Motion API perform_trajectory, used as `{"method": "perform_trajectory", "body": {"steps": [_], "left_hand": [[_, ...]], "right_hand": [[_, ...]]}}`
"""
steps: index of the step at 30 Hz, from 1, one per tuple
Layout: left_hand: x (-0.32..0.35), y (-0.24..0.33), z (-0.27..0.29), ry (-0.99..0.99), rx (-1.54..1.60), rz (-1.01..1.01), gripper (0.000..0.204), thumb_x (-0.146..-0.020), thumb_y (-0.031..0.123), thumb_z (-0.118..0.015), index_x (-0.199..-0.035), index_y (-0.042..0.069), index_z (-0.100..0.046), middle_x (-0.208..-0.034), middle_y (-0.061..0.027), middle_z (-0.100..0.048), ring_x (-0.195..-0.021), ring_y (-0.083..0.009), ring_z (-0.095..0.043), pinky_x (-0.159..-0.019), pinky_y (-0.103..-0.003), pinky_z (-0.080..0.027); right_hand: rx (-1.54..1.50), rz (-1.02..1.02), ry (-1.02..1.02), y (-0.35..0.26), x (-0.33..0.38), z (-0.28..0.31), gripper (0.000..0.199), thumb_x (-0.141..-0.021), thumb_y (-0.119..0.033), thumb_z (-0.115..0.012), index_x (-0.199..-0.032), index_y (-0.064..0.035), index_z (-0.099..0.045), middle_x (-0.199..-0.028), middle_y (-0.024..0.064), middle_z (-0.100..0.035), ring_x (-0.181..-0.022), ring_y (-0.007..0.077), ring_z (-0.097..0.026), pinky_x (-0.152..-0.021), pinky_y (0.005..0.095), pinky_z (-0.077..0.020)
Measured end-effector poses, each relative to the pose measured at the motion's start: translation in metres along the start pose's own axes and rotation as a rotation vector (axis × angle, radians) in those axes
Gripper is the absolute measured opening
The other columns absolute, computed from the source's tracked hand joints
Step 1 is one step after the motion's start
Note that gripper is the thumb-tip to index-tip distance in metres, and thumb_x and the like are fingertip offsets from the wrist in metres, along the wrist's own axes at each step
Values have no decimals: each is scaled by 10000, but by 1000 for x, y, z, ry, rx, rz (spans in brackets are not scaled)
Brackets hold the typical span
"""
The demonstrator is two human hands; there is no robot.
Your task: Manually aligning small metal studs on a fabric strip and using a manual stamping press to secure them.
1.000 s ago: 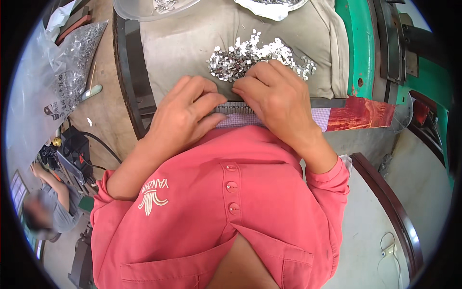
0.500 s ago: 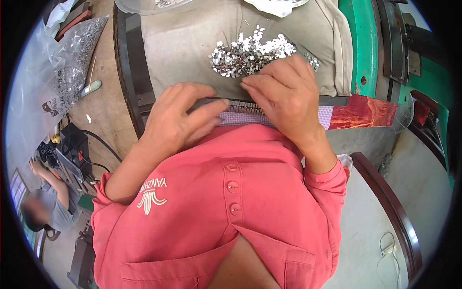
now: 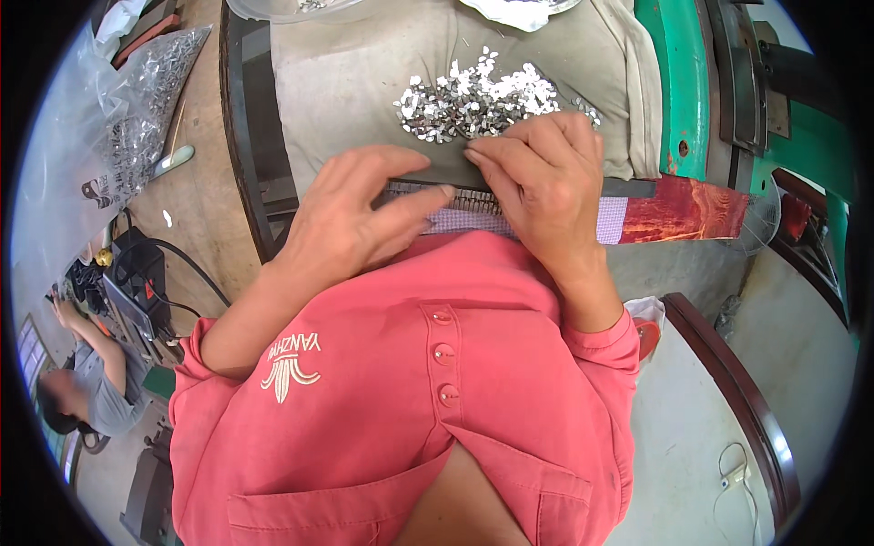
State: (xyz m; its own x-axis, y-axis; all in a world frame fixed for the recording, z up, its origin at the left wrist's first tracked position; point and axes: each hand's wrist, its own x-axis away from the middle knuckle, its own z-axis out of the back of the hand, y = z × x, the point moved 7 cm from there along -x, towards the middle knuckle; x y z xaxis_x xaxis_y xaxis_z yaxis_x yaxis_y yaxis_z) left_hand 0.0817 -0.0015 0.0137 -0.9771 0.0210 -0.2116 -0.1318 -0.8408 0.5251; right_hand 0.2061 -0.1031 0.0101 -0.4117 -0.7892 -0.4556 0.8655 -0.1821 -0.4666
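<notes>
A heap of small, flat, shiny metal pieces (image 3: 473,98) lies on a grey-green cloth (image 3: 355,82) in front of me. Along the near edge of the cloth runs a long metal holder with a row of slots or small parts (image 3: 469,200). My left hand (image 3: 350,205) is over the holder's left end, thumb and forefinger apart, with nothing visible between them. My right hand (image 3: 551,173) is at the near edge of the heap, thumb and forefinger pinched together. Whatever is in that pinch is too small or hidden to make out.
A green machine frame (image 3: 672,100) stands to the right. On the wooden table (image 3: 214,218) at left lies a clear plastic bag of small metal parts (image 3: 159,100). A plastic tub (image 3: 273,7) sits at the far left of the cloth. Another person (image 3: 109,391) sits at lower left.
My left hand has shifted slightly right along the holder, its thumb and forefinger still apart. The right hand has moved slightly back from the heap, still pinched.
</notes>
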Motion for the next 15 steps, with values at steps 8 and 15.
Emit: {"method": "perform_trajectory", "body": {"steps": [8, 15], "left_hand": [[34, -40, 10, 252, 184, 450, 376, -689, 97, -831, -1048, 72, -721, -1169, -101, -638, -1051, -301, -583, -896, -389, -442], [30, -39, 9, 167, 191, 418, 300, -690, 93, -831, -981, 71, -762, -1202, -109, -643, -1092, -287, -555, -926, -381, -421]], "right_hand": [[100, -43, 48, -7, 6, 10, 184, -660, -160, -838, -819, -203, -758, -838, -92, -623, -904, 183, -547, -835, 334, -347], [-49, -212, -79, -6, -2, 4, 109, -719, -163, -828, -806, -182, -763, -849, -75, -637, -984, 215, -504, -893, 367, -301]]}}
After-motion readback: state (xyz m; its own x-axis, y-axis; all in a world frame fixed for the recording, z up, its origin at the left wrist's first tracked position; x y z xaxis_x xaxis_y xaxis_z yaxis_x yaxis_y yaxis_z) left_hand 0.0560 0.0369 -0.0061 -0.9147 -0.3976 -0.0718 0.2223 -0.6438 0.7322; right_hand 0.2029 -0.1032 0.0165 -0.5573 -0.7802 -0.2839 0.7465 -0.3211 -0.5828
